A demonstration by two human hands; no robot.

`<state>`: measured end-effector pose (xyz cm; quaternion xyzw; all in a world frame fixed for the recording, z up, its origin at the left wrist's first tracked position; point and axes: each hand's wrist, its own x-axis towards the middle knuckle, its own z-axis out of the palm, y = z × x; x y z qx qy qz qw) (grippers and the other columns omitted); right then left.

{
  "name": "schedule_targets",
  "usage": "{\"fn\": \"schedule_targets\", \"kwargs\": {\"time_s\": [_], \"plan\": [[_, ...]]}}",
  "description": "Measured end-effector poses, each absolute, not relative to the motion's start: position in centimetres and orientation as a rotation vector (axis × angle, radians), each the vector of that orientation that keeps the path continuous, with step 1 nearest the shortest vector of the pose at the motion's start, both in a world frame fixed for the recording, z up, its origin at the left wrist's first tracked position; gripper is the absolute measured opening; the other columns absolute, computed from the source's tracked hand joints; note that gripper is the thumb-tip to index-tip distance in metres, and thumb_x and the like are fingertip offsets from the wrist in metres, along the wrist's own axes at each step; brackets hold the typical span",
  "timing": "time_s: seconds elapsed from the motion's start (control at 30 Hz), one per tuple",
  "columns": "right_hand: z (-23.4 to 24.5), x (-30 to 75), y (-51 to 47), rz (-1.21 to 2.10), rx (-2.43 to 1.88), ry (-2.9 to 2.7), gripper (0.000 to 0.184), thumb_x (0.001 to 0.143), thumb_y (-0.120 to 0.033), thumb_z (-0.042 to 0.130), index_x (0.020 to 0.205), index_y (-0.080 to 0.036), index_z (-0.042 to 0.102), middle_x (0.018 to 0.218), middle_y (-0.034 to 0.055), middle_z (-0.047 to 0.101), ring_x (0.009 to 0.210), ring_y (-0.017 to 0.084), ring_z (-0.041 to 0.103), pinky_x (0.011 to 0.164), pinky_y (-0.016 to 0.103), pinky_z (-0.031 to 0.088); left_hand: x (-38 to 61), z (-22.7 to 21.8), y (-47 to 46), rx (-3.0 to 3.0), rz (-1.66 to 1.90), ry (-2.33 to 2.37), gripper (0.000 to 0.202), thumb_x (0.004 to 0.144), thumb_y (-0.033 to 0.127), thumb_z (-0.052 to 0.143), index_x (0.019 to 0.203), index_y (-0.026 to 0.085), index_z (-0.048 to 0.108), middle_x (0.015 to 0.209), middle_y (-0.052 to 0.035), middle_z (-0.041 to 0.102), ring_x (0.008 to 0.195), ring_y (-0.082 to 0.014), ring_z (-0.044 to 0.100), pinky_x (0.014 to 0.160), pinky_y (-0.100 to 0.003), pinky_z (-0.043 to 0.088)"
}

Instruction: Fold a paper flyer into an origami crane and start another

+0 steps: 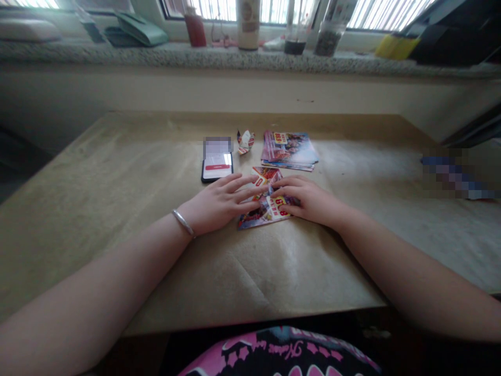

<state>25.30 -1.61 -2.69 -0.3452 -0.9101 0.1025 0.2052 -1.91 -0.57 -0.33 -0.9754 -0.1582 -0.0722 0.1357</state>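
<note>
A colourful printed paper sheet (263, 215) lies partly folded on the brown paper-covered table (117, 198). My left hand (219, 203) rests flat on its left side with fingers stretched out, a silver bracelet on the wrist. My right hand (309, 201) presses on the sheet's right side, fingers curled over a folded flap. Behind them lie a stack of similar flyers (289, 150), a small folded paper piece (245, 141) and a phone (217, 162) with its screen lit.
A stone window ledge (235, 58) at the back carries bottles, jars and a red container (194, 28). A blurred object (462, 175) lies at the table's right edge. The table's front edge runs just before my lap.
</note>
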Motion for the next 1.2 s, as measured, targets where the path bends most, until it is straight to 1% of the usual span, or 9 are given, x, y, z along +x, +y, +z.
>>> {"fn": "schedule_targets", "kwargs": {"time_s": [0.13,0.2,0.33,0.43,0.57,0.8,1.0,1.1,1.2], "plan": [[-2.7,25.4,-1.5,0.291,-0.966,-2.525,0.024,0.085,-0.026,0.061,0.107,-0.02,0.066,0.123,0.0103,0.063,0.116,0.023,0.056,0.101,0.043,0.044,-2.0,-0.4,-0.3,-2.855,-0.241,-0.487,0.031,0.094,0.015,0.047,0.12,0.027,0.06,0.148,0.0008,0.041,0.137,-0.025,0.035,0.113,-0.047,0.032],[-2.6,25.3,-1.6,0.293,-0.987,-2.524,0.025,0.085,-0.027,0.061,0.108,-0.021,0.066,0.123,0.0097,0.063,0.116,0.024,0.056,0.101,0.044,0.044,-2.0,-0.6,-0.1,-2.887,-0.264,-0.517,0.029,0.095,0.016,0.045,0.118,0.025,0.061,0.144,-0.0008,0.048,0.136,-0.0243,0.038,0.112,-0.047,0.034],[-2.4,24.6,-2.0,0.211,-1.136,-2.526,0.035,0.086,-0.031,0.058,0.118,-0.018,0.064,0.127,0.0109,0.062,0.118,0.025,0.055,0.103,0.043,0.043,-1.8,-1.2,0.1,-2.992,-0.329,-0.618,0.024,0.097,0.023,0.043,0.109,0.017,0.063,0.122,-0.0089,0.063,0.115,-0.0207,0.057,0.099,-0.037,0.047],[-2.4,23.9,-2.1,0.073,-1.317,-2.508,0.046,0.089,-0.039,0.052,0.125,-0.012,0.061,0.131,0.0139,0.059,0.121,0.028,0.052,0.105,0.044,0.04,-1.7,-1.3,-0.1,-3.057,-0.355,-0.716,0.026,0.097,0.027,0.042,0.108,0.016,0.062,0.121,-0.0104,0.062,0.107,-0.0197,0.06,0.093,-0.034,0.05],[-2.4,23.1,-1.9,-0.023,-1.474,-2.478,0.053,0.088,-0.042,0.05,0.129,-0.01,0.057,0.136,0.0147,0.054,0.123,0.032,0.048,0.106,0.048,0.037,-2.1,-1.3,-0.3,-3.12,-0.339,-0.775,0.027,0.095,0.027,0.044,0.113,0.015,0.06,0.124,-0.0112,0.058,0.106,-0.0204,0.059,0.092,-0.033,0.051],[-2.6,22.8,-2.0,0.001,-1.396,-2.468,0.047,0.087,-0.033,0.049,0.129,-0.014,0.057,0.135,0.0131,0.053,0.123,0.031,0.046,0.106,0.048,0.036,-2.2,-1.4,-0.1,-3.086,-0.391,-0.662,0.033,0.094,0.023,0.044,0.124,0.017,0.056,0.125,-0.0117,0.057,0.112,-0.0213,0.055,0.097,-0.035,0.048],[-3.4,23.2,-1.3,0.125,-1.298,-2.338,0.041,0.082,-0.032,0.057,0.121,-0.021,0.063,0.128,0.0105,0.058,0.119,0.03,0.05,0.104,0.049,0.038,-2.1,-1.2,-0.4,-2.993,-0.259,-0.572,0.045,0.094,0.016,0.041,0.137,0.027,0.047,0.14,-0.0105,0.046,0.123,-0.0239,0.05,0.102,-0.04,0.045],[-3.6,23.3,-1.1,0.149,-1.236,-2.345,0.044,0.083,-0.031,0.057,0.125,-0.022,0.06,0.127,0.0103,0.059,0.12,0.029,0.048,0.106,0.051,0.036,-2.0,-1.1,-0.4,-2.963,-0.223,-0.562,0.049,0.092,0.011,0.041,0.138,0.028,0.047,0.145,-0.0092,0.04,0.126,-0.0243,0.048,0.105,-0.042,0.043],[-3.6,23.3,-1.1,0.13,-1.196,-2.383,0.05,0.085,-0.028,0.054,0.134,-0.024,0.052,0.131,0.0098,0.057,0.125,0.03,0.044,0.107,0.053,0.035,-2.0,-1.2,-0.4,-2.925,-0.26,-0.572,0.047,0.091,0.009,0.041,0.133,0.026,0.052,0.146,-0.0098,0.039,0.126,-0.0233,0.048,0.105,-0.04,0.043]]}}
